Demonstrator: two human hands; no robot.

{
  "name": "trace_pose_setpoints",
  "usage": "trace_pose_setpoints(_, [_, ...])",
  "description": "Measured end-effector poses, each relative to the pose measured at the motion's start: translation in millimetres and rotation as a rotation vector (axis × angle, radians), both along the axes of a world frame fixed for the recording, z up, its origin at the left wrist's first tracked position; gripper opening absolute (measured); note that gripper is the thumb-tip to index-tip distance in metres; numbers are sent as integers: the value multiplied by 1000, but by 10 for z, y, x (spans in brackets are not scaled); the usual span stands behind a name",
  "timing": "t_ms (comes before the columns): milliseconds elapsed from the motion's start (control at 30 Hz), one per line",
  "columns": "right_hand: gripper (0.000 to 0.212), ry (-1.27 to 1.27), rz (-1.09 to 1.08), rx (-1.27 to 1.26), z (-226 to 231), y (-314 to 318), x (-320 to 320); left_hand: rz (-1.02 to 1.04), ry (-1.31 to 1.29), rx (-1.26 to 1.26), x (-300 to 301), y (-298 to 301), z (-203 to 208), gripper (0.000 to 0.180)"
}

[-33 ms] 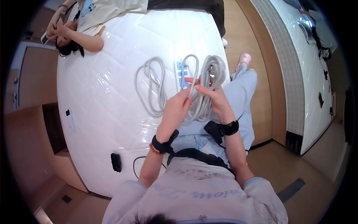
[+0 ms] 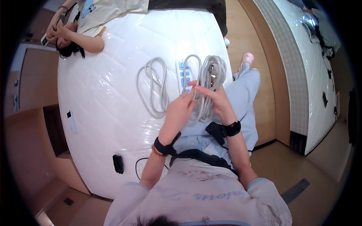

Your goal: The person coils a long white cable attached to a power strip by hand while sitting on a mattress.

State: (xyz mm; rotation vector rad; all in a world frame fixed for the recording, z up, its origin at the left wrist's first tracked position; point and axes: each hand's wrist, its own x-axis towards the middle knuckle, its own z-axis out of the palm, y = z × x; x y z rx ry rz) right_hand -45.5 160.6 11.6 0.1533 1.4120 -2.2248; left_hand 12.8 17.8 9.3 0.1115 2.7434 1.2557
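A bundle of grey cable point(image 2: 206, 75) hangs in several long loops from my right hand point(image 2: 218, 98), whose fingers curl round it and are partly hidden behind the loops. My left hand point(image 2: 181, 107) pinches a strand of the same cable just to the left, its fingertips close to my right thumb. From that pinch one narrow loop point(image 2: 193, 56) arches up past a white power strip point(image 2: 179, 75) with blue sockets, which lies on the bed. Left of the strip, more grey cable point(image 2: 152, 86) rests in loose, overlapping loops on the plastic-covered mattress point(image 2: 109, 86).
Another person point(image 2: 85, 39) lies at the far left of the bed, holding a phone point(image 2: 45, 40). A black case point(image 2: 118, 164) and a thin black cord point(image 2: 137, 165) are near my left forearm. A second mattress point(image 2: 281, 67) stands to the right, beyond a strip of floor.
The cable bundle in my right hand has shifted slightly left, and my right fingertips are a little closer to my left hand. The loose loops on the bed have stayed put.
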Motion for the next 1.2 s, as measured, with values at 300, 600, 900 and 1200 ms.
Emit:
trace_pose_setpoints(300, [27,111,43,-189,-163,143,-39,411,-129,585,1,-76,-318,30])
trace_pose_setpoints(600, [44,145,-2,89,-125,135,-18,180,-94,625,-14,-71,-33,36])
trace_pose_setpoints(900, [40,-27,-120,-69,-132,139,-33,99,305,205,-13,-91,-117,29])
trace_pose_setpoints(1200, [48,-33,-91,-389,-232,220,-75,314,-445,824,-121,-236,-325,33])
